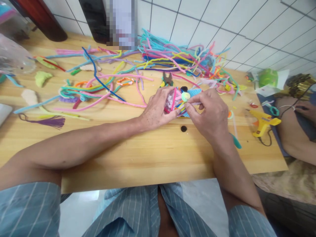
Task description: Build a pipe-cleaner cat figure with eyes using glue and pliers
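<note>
My left hand (158, 107) grips the near-left edge of a small clear plastic bag (170, 99) with a pink strip, its thumb along the front. Colourful pieces show in or beside the bag; which, I cannot tell. A pale yellow-green round piece (185, 96) lies at the bag's right side. Next to it my right hand (209, 112) is closed in a pinch, and what sits between its fingertips is too small to make out. Just behind is a black round piece (184, 89), and another black disc (184, 128) lies on the table in front of the hands.
Pliers (168, 79) lie behind my left hand. Pipe cleaners (170, 57) are heaped at the back, with more strewn left. A purple tassel (53, 121) lies at left. On the right are a yellow glue gun (263, 122) and another person's arm (296, 131).
</note>
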Demonstrator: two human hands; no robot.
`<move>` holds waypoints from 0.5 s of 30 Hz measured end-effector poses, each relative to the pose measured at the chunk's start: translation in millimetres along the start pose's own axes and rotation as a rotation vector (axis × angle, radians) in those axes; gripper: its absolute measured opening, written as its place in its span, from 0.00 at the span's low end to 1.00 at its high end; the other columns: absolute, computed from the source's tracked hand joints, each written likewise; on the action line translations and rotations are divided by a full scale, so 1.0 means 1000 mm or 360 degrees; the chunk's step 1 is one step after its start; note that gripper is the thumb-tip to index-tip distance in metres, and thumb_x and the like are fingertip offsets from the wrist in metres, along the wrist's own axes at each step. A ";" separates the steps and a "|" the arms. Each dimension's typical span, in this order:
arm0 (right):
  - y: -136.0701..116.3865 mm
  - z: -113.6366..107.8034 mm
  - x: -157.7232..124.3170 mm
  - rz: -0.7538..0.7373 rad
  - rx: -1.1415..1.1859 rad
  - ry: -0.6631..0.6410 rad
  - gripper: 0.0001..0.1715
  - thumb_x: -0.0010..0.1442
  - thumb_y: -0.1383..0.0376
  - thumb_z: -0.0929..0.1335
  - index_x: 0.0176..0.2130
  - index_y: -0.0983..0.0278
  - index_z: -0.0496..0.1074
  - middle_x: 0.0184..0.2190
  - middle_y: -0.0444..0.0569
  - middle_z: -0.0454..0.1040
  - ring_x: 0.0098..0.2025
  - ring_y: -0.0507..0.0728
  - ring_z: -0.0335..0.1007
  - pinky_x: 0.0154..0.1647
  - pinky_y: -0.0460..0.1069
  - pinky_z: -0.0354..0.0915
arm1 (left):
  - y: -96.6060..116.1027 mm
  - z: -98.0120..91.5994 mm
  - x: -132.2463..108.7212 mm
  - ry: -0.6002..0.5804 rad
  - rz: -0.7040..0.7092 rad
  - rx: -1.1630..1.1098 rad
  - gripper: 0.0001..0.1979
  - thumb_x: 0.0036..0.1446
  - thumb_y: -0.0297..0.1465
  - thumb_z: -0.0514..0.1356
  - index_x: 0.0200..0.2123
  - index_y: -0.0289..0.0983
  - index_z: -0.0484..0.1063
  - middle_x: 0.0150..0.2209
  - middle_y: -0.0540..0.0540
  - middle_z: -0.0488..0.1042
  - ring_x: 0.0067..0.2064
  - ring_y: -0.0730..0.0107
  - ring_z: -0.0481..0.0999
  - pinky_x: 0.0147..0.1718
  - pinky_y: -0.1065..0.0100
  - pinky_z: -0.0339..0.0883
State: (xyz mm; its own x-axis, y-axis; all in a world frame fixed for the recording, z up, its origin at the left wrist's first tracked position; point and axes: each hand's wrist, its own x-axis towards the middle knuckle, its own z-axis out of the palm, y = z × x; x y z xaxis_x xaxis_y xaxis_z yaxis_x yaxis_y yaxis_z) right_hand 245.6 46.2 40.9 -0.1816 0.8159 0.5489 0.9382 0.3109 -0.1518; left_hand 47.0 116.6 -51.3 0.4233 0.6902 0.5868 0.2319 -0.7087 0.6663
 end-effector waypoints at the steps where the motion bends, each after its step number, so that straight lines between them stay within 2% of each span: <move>1: 0.000 0.001 0.001 0.0008 0.0020 0.0001 0.05 0.70 0.61 0.72 0.39 0.58 0.76 0.40 0.52 0.80 0.41 0.61 0.77 0.43 0.56 0.70 | 0.000 0.000 0.000 -0.0006 -0.0004 -0.0003 0.38 0.65 0.51 0.65 0.71 0.44 0.58 0.69 0.34 0.68 0.70 0.44 0.69 0.70 0.42 0.64; 4: 0.002 0.000 0.002 0.0022 0.0085 -0.0032 0.08 0.71 0.61 0.71 0.38 0.58 0.75 0.37 0.50 0.79 0.40 0.60 0.76 0.45 0.57 0.71 | 0.000 -0.001 0.000 -0.0028 -0.0030 -0.0008 0.39 0.65 0.51 0.65 0.72 0.45 0.57 0.69 0.34 0.68 0.71 0.44 0.68 0.70 0.42 0.64; 8: 0.006 -0.002 0.003 0.0008 0.0171 -0.0118 0.08 0.72 0.60 0.70 0.38 0.58 0.75 0.38 0.50 0.78 0.39 0.60 0.76 0.43 0.56 0.72 | 0.000 -0.001 0.000 -0.0032 0.0000 0.0008 0.38 0.66 0.51 0.64 0.72 0.44 0.57 0.69 0.34 0.68 0.71 0.44 0.69 0.69 0.41 0.65; 15: 0.010 -0.005 0.003 -0.0118 0.0103 -0.0199 0.08 0.75 0.60 0.68 0.41 0.58 0.75 0.42 0.52 0.79 0.48 0.64 0.76 0.50 0.59 0.71 | 0.001 -0.001 0.001 -0.0058 0.0030 0.0028 0.38 0.67 0.52 0.63 0.72 0.43 0.57 0.70 0.34 0.67 0.72 0.44 0.67 0.70 0.42 0.64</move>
State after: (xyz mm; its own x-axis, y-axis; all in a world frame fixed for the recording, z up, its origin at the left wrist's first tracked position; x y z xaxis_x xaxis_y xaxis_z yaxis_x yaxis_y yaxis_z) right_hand 255.9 49.4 45.5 -0.2883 0.8426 0.4548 0.9008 0.3997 -0.1695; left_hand 46.4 116.4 -49.5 0.4593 0.6711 0.5819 0.2385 -0.7242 0.6470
